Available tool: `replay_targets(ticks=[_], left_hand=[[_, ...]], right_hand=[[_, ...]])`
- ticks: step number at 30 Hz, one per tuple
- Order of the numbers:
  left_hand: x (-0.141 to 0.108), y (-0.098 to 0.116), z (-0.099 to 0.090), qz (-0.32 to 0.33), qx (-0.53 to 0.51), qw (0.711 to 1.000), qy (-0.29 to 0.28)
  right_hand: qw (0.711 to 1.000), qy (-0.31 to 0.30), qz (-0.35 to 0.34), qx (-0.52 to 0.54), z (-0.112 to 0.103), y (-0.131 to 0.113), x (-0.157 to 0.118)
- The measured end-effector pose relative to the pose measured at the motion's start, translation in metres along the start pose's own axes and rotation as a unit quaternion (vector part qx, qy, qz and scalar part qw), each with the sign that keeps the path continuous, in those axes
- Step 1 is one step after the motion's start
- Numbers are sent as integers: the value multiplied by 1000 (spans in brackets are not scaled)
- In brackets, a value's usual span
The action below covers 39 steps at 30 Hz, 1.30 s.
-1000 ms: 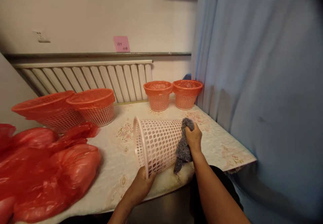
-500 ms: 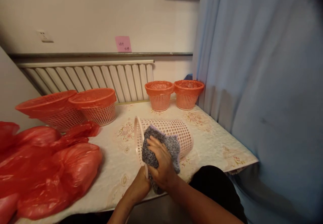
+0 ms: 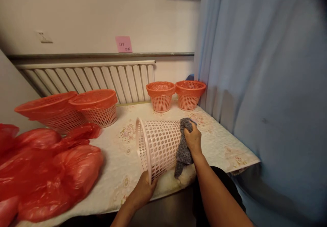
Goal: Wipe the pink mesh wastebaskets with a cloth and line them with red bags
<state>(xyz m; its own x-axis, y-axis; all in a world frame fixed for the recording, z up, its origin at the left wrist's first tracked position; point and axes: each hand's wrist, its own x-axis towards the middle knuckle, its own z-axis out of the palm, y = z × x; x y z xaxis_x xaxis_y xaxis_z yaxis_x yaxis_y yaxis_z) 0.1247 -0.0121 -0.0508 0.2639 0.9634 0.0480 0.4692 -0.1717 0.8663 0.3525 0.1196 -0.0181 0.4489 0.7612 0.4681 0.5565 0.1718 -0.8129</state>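
Note:
A pale pink perforated plastic wastebasket [image 3: 163, 145] lies on its side on the table, its mouth facing left. My left hand [image 3: 144, 189] is closed on the near part of its rim. In my right hand [image 3: 193, 140] is a grey cloth [image 3: 184, 148], pressed against the basket's base end at the right. The cloth hangs down over the near side of the base, and some of my right fingers are hidden in its folds.
Crumpled red plastic bags [image 3: 51, 172] cover the table's left side. Two red-lined baskets [image 3: 98, 112] stand behind them; two more [image 3: 162, 101] stand at the back. A radiator [image 3: 89, 80] lines the wall, and a blue curtain [image 3: 263, 84] hangs at right.
My right hand and the cloth have moved right along the basket, from near the rim to its base end. My left hand stays at the rim.

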Motion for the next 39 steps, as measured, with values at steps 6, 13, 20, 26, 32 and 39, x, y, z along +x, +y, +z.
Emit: replay_targets(ticks=[6, 13, 20, 26, 32, 39], left_hand=[[6, 16, -7, -11, -99, 995, -1], [24, 43, -16, -41, -227, 968, 94], [23, 36, -5, -29, -185, 979, 84], [19, 23, -1, -24, -120, 988, 91], [16, 16, -2, -20, -145, 988, 50], [4, 14, 2, -26, -62, 997, 27]], right_hand=[[1000, 25, 3, -13, -3, 6, -3], [998, 8, -58, 33, 1, 0, -15], [934, -144, -294, 145, -2, -51, -72], [879, -206, -391, 181, 1, -73, -101], [937, -139, -278, 160, 9, -48, -59], [999, -3, -18, 40, 0, 1, -5]])
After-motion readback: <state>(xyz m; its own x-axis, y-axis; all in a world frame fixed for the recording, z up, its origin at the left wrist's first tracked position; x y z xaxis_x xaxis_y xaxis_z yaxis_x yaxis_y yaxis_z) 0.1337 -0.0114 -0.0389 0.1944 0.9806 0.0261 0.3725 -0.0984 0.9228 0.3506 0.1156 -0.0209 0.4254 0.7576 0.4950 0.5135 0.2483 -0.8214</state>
